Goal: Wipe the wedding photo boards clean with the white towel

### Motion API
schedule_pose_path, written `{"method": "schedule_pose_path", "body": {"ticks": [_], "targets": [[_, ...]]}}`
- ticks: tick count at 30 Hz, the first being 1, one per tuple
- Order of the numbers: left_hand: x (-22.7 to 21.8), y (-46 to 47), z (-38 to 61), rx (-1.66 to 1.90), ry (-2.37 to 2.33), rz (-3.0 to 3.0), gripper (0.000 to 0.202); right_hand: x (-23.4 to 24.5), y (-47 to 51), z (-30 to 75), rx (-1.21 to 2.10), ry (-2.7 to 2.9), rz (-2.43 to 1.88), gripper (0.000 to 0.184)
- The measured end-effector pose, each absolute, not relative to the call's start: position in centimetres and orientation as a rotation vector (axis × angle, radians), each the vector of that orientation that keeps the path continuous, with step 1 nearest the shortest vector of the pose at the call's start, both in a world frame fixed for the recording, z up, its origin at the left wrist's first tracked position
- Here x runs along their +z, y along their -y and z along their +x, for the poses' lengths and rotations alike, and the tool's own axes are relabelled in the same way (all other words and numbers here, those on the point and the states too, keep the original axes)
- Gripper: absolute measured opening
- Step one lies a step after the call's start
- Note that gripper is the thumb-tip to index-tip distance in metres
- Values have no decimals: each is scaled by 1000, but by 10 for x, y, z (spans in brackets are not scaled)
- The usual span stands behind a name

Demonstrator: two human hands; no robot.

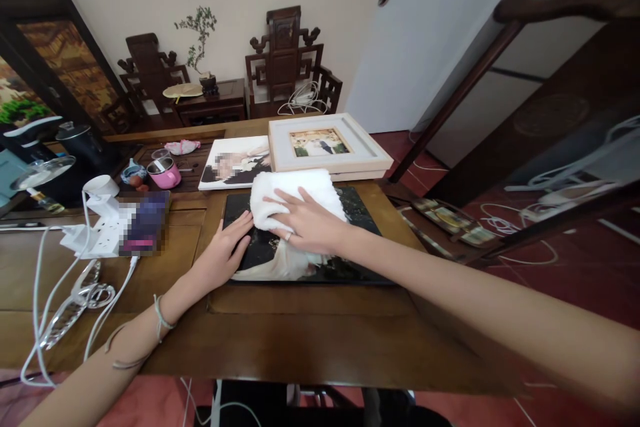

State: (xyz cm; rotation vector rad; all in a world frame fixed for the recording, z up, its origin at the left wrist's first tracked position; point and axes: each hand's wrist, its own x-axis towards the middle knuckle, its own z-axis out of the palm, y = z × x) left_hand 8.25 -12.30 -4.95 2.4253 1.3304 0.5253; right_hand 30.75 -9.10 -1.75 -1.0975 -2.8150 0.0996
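Observation:
A dark glossy photo panel (367,213) lies flat on the wooden table, with a pale dress shape along its lower part. My right hand (313,221) holds a folded white towel (305,183) down on the panel; its fingers are spread over the cloth, which bunches up between them. The towel and hand hide the panel's middle. At the panel's left edge rests my left hand (227,247), fingers stretched out and thumb apart, holding nothing.
Behind the panel lie a white-framed picture (370,140) and a photo board (210,173). To the left are a power strip (103,233), white cables, a shiny silver object (75,300), a pink cup (165,173) and kettles. A dark chair (450,213) stands at right.

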Motion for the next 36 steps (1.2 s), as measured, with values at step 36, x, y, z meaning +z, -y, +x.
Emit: {"method": "schedule_pose_path", "body": {"ticks": [36], "targets": [[-43,125,80,819,-1230,2211,53,-2,189,327,687,2822,-571,32]]}}
